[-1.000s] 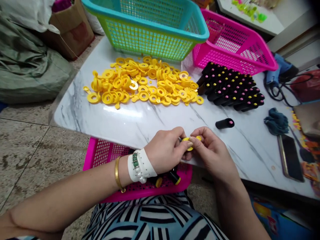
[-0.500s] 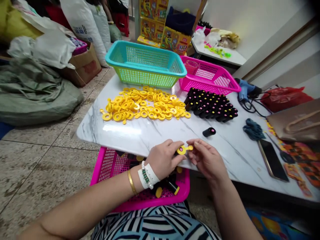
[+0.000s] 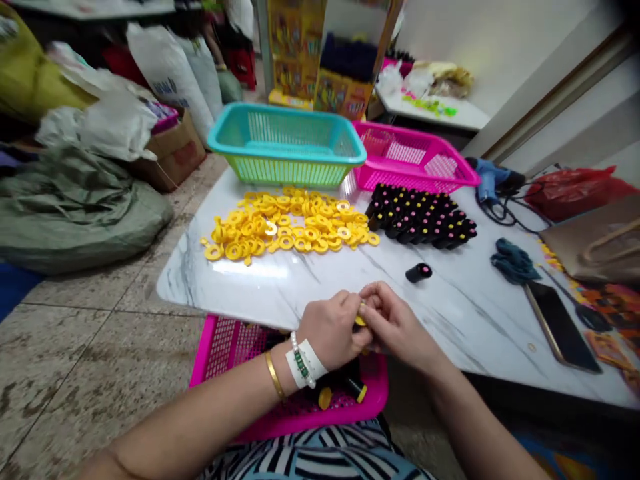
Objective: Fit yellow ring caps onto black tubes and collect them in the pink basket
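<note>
My left hand (image 3: pixel 336 330) is closed around a small yellow piece (image 3: pixel 360 320), mostly hidden by the fingers, at the table's front edge. My right hand (image 3: pixel 395 325) meets it there, its thumb and fingers pinched on the same piece. Beyond them lies a heap of yellow ring-shaped pieces (image 3: pixel 310 230). To its right stands a tight group of black cylinders (image 3: pixel 420 215) with pink or yellow dots on their ends. One black cylinder (image 3: pixel 419 272) lies alone nearer my hands. Below my hands, a pink basket (image 3: pixel 300 425) holds black cylinders with yellow parts.
A turquoise and green basket (image 3: pixel 290 163) and a pink basket (image 3: pixel 415 157) stand at the back of the marble-patterned table (image 3: pixel 240 283). On the right are a phone (image 3: pixel 563 327), a dark cloth (image 3: pixel 514 260) and a blue tool (image 3: pixel 493 180). Sacks (image 3: pixel 75 207) lie on the floor at left.
My hands have come together, and my right fingers now cover the yellow piece's narrow end, which showed between the hands before. The view has shifted slightly.
</note>
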`<state>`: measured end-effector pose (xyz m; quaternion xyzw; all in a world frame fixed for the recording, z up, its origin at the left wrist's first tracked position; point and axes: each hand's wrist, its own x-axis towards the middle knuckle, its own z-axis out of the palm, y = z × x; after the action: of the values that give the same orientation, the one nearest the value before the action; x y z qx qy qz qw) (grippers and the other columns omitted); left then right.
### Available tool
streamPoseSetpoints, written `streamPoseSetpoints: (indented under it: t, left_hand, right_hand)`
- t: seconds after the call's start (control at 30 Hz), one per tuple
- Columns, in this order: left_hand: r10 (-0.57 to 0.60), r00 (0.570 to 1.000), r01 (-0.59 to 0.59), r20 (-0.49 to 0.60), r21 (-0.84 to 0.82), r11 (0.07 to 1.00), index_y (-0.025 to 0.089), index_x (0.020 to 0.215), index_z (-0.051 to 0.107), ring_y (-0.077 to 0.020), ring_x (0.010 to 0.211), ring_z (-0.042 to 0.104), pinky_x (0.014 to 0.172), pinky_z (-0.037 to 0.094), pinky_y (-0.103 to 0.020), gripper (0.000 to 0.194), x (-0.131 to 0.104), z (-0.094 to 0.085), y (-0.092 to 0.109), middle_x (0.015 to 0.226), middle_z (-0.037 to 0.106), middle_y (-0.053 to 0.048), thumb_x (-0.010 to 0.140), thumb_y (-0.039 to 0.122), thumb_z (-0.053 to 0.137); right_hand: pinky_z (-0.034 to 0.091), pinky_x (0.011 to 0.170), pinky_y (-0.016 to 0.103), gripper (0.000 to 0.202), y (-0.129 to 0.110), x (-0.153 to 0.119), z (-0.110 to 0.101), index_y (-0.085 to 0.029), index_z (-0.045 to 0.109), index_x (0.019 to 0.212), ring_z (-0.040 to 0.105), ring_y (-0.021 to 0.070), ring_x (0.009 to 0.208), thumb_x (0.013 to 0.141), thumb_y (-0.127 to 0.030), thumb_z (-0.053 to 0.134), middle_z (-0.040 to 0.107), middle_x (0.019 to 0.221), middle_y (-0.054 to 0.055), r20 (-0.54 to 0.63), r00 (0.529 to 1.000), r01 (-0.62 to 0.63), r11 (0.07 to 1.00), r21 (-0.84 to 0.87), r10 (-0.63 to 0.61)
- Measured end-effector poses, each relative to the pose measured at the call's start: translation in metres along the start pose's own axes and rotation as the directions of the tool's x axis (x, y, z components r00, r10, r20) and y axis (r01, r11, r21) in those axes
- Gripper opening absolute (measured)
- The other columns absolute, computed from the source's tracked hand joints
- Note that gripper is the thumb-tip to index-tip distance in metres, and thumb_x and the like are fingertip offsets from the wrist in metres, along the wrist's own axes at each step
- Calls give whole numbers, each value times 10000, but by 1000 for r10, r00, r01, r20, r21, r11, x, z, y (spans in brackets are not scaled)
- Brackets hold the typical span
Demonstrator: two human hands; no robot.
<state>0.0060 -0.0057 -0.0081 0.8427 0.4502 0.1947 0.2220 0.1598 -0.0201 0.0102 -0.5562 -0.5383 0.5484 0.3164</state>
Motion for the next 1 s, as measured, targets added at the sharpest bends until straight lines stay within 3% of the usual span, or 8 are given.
streamPoseSetpoints:
  t: [0.1, 0.23, 0.33, 0.43, 0.57, 0.83, 0.93, 1.0]
  left_hand:
    - [56, 996, -58, 62, 21, 998, 197, 999, 563, -222, 746, 642, 600, 513, -312, 266, -17, -8, 5, 890, 653, -35, 773, 330, 608]
    - [79, 991, -78, 110, -10, 997, 210, 969, 560, -210, 706, 638, 572, 505, -307, 330, -60, -19, 5, 854, 653, -22, 756, 438, 669]
    - [55, 996, -58, -64, -40, 998, 182, 1079, 562, -208, 751, 640, 634, 530, -318, 524, -74, -38, -16, 863, 658, -43, 775, 601, 645]
    - [-1, 947, 51, -320, 147, 988, 137, 1176, 549, -248, 955, 618, 809, 540, -391, 440, -65, -65, -58, 1033, 644, -127, 896, 477, 550]
    - [-64, 920, 218, -388, 367, 904, 88, 1155, 563, -324, 1064, 563, 896, 506, -529, 414, -46, -78, -94, 1142, 592, -196, 860, 374, 614]
    - [178, 976, -149, -123, 214, 965, 61, 1300, 497, -313, 1207, 504, 1042, 459, -481, 474, -39, -21, -29, 1307, 540, -198, 877, 255, 588]
    - [223, 971, -212, -84, 122, 970, 106, 1315, 496, -279, 1260, 484, 1077, 437, -454, 467, -29, -27, -20, 1375, 503, -183, 896, 299, 572]
    - [225, 955, -205, -195, 119, 972, 151, 1342, 479, -259, 1319, 439, 1103, 411, -449, 501, -23, -49, -34, 1432, 456, -166, 907, 383, 564]
  right_hand:
    - [407, 512, 221, 256, 5, -19, 6, -217, 563, 1057, 489, 119, 571, 891, -410, 596, 495, 675, -49, -60, 991, 119, 990, -74, -123]
    - [371, 473, 239, 326, 28, -51, -6, -222, 594, 1092, 440, 129, 512, 878, -468, 605, 444, 600, -48, -252, 967, 51, 998, 35, -41]
    - [344, 424, 244, 361, 52, -64, -22, -231, 611, 1077, 441, 143, 482, 829, -489, 659, 467, 562, -32, -424, 904, 10, 990, 139, 51]
    - [329, 387, 243, 356, 66, -67, -25, -225, 626, 1016, 438, 146, 461, 797, -498, 689, 472, 552, -24, -452, 886, -13, 979, 202, 105]
    - [367, 393, 229, 368, 56, -68, -11, -215, 634, 1002, 482, 147, 483, 783, -503, 704, 518, 578, -12, -428, 899, -34, 989, 147, 95]
    - [457, 513, 252, 231, 20, -48, 14, -207, 639, 983, 552, 153, 586, 903, -417, 587, 592, 708, 17, -381, 913, 88, 983, -164, -145]
    - [519, 651, 300, 225, 15, -30, 13, -210, 637, 1084, 608, 174, 708, 924, -346, 558, 618, 914, 67, -320, 857, 219, 848, -483, -403]
    - [528, 628, 300, 292, 17, -19, 10, -214, 618, 1187, 605, 155, 677, 925, -323, 549, 597, 1048, 97, -264, 815, 258, 731, -632, -516]
